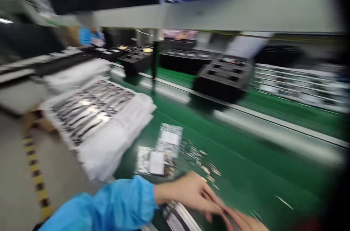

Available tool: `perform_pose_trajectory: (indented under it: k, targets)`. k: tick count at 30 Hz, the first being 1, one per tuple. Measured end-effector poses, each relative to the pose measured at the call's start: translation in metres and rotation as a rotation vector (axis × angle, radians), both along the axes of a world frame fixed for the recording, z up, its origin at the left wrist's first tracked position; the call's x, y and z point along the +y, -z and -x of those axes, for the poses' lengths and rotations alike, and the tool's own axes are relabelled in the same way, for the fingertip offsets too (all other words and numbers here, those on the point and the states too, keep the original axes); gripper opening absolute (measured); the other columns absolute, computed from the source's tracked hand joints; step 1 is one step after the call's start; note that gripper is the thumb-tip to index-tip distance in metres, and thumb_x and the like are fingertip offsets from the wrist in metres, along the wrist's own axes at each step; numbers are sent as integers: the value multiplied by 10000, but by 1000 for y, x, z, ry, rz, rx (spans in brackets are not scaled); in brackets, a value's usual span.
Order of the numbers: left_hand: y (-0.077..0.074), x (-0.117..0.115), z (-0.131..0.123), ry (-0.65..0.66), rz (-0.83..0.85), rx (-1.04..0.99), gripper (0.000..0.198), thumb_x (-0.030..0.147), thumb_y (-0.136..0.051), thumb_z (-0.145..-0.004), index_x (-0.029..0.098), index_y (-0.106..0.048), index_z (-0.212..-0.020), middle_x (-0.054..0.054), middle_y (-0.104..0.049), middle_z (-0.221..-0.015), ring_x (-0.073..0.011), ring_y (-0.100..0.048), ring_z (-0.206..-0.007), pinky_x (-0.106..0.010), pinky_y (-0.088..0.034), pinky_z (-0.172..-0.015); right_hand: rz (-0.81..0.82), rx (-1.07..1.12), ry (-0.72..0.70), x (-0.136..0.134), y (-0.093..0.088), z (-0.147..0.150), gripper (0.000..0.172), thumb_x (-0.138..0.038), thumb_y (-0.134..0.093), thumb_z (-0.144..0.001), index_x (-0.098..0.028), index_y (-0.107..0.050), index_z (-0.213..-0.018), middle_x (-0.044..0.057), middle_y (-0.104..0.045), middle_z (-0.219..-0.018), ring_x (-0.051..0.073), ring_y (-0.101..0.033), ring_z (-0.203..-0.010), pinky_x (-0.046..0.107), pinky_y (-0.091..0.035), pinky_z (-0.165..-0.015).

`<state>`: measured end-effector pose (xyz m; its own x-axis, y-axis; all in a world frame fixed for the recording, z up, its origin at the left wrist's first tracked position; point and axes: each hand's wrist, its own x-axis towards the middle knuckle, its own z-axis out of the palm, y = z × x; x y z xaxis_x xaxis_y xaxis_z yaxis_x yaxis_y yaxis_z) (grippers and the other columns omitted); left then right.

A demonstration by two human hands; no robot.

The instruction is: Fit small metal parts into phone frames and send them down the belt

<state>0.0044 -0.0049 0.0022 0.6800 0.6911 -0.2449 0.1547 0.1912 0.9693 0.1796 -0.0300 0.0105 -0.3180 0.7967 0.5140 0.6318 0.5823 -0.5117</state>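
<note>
The whole view is smeared by motion. My left hand (191, 192), on a blue-sleeved arm, reaches to the right low over the green mat (246, 158). Its fingers point toward my right hand (247, 223), of which only a part shows at the bottom edge. The two hands meet or nearly meet, and what lies between their fingers is too blurred to make out. A dark flat device with a light edge (177, 217) lies just under my left wrist. Small silvery packets with white labels (160, 151) and several tiny loose parts (201, 160) lie just beyond my left hand.
A white tray of dark parts in rows (90, 109) sits at the left, on white foam sheets. Black compartment trays (224, 76) stand on the conveyor behind. A person's blue sleeve (86, 36) shows at the far left. Yellow-black floor tape (37, 176) runs at the lower left.
</note>
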Motion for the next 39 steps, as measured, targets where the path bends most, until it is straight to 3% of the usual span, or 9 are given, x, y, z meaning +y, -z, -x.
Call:
perform_pose_trajectory:
  k: [4,9,15,18,22,25,28,33,39]
  targets:
    - [-3,-4,-6,76,-58,132,369,456,-691,-905,125,-847,-861,-15,-633,-551,-129,-492,-503,-238,-343,-518,-15,-266,38,-59,-5,-38,288,-151,-492,-1126,-256,-687,-1310,70,-753,-1024,213,-683,-885,381,-566,-767]
    - [9,-3,-9,215,-316,273,391,397,-556,-980,140,-788,-797,12,-559,-552,-117,-397,-553,-255,-270,-590,15,-498,120,-65,5,-43,118,-173,-580,-1097,-190,-691,-1062,31,-657,-854,212,-563,-826,382,-420,-744]
    - [14,-12,-11,294,-527,357,415,365,-480,-1018,161,-738,-765,5,-514,-611,-127,-386,-592,-276,-257,-614,-56,-539,102,-67,9,-36,182,-186,-645,-991,-211,-580,-822,5,-573,-793,192,-493,-789,368,-346,-704]
    - [12,-12,-12,273,-508,335,454,425,-470,-1036,168,-813,-887,-33,-658,-676,-145,-488,-603,-274,-321,-631,-106,-500,191,-60,11,-50,211,-189,-620,-984,-223,-548,-789,1,-546,-765,189,-482,-768,361,-340,-693]
    - [7,-9,-13,196,-343,306,495,555,-542,-1018,161,-838,-976,-66,-766,-726,-186,-626,-637,-280,-418,-642,-144,-401,548,-54,-4,-107,166,-113,-507,-1044,-194,-629,-967,61,-609,-881,224,-534,-864,371,-405,-784]
    - [3,-8,-12,104,-83,197,626,579,-643,-979,118,-712,-1398,-63,-806,-764,-211,-709,-692,-294,-528,-704,-162,-329,741,-58,-17,-136,310,-99,-465,-1065,-161,-633,-1317,172,-644,-1148,305,-552,-1057,460,-455,-878]
    - [2,-7,-11,79,139,32,911,563,-766,-928,83,-455,-1636,-42,-801,-728,-183,-695,-632,-268,-524,-646,-125,-262,588,-65,-16,-121,388,-136,-555,-1065,-236,-612,-1436,158,-654,-1247,309,-593,-1149,498,-512,-950]
    - [5,-1,-9,115,350,-131,963,507,-897,-856,69,-492,-1612,-29,-780,-671,-130,-658,-530,-207,-469,-557,-78,-200,166,-72,0,-63,301,-144,-689,-1043,-271,-691,-1316,67,-754,-1100,229,-682,-1005,399,-519,-868]
    - [-2,4,-7,166,485,-211,959,454,-934,-835,66,-511,-1603,-25,-774,-660,-119,-648,-488,-206,-464,-523,-144,-91,154,-68,12,-47,315,-76,-677,-1031,-275,-716,-1272,38,-768,-974,193,-683,-871,375,-471,-804]
